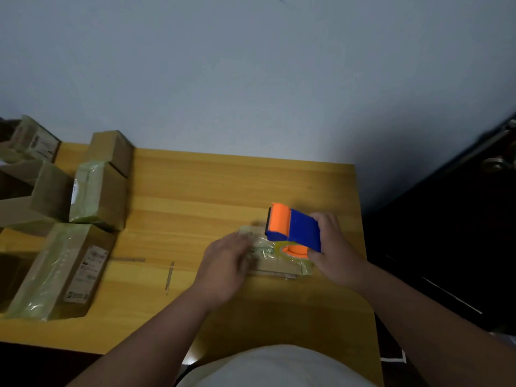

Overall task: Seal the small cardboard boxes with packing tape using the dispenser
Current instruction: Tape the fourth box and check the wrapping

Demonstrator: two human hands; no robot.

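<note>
Right hand [333, 248] wrapped round the blue rear of the tape dispenser [294, 230], fingers curled over its top, thumb low beside the orange core. Left hand [226, 263] laid flat on the small cardboard box [275, 259], fingers fairly straight and blurred, pressing down on the left half of its top.

Dispenser tilted, orange roller end up and pointing toward the far-left, blue body trailing back toward the right edge of the bench [209, 188]. Long axis running from near-right to far-left, roughly along the length of the box. Underside touching the right half of the box top, over a glossy band of clear tape [268, 247].

Box lying flat and low, long axis roughly parallel to the near edge of the bench, right end near the right edge, roughly midway between far and near edges. Near side showing layered cardboard edges.

Two thin strips [169, 276] stuck on the bench surface left of the hands, one along the grain, one nearly crosswise.

Along the left edge, a cluster of taped boxes [97, 196]: a long one [61, 270] at the near-left corner with printed labels, its long axis slanting toward the far-right; an upright one beyond it; a plain brown one [111, 150] at the far edge against the wall. Further boxes partly cut off at the left.
</note>
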